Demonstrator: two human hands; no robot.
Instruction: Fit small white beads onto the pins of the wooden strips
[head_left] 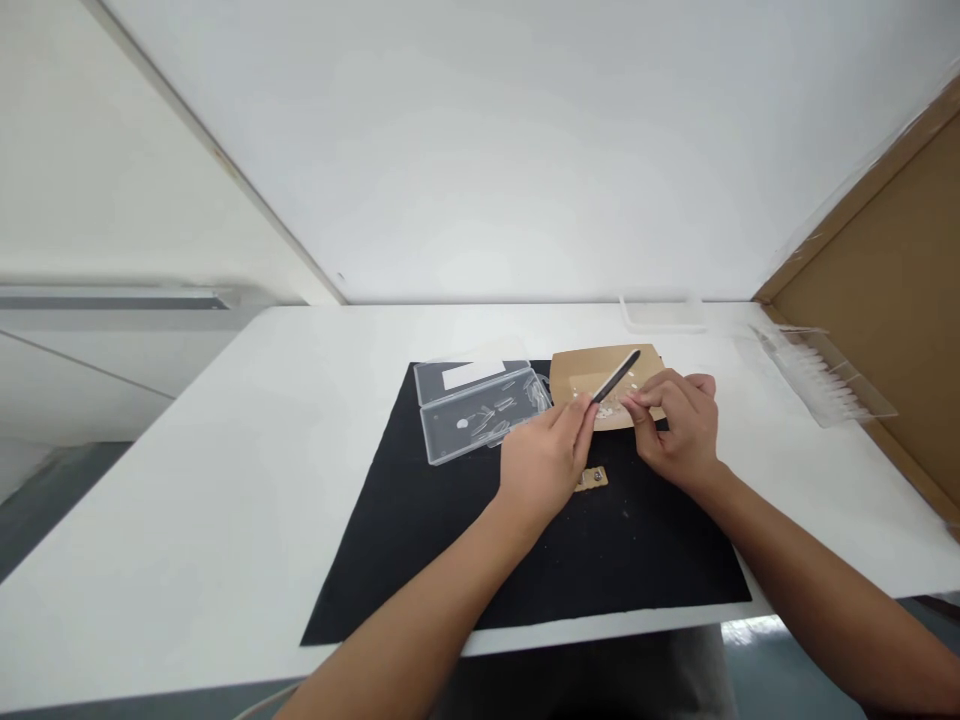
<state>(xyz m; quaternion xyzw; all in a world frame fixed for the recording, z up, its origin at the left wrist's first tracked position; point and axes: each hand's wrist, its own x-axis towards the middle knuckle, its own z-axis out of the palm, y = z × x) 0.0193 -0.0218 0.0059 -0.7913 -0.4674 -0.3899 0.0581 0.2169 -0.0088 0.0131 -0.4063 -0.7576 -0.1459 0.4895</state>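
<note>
My left hand point(546, 455) is closed around a slim black-and-white pen-like tool point(618, 375), whose dark end points up and away to the right. Just right of it, my right hand point(675, 418) has thumb and fingertips pinched together; whatever they hold is too small to make out. Both hands are over the near part of a brown paper sheet point(574, 362), where small pale bits lie scattered. Left of the hands is an open clear plastic case point(442, 440) with several slender transparent pieces inside. A small tan piece with shiny round bits point(597, 477) lies partly behind my left hand.
A black mat point(420, 540) lies under these things on the white table point(247, 500). At the right stands a clear rack with a row of pale pieces point(814, 375), near a brown board point(892, 270). A clear plastic tray point(664, 328) sits at the back wall.
</note>
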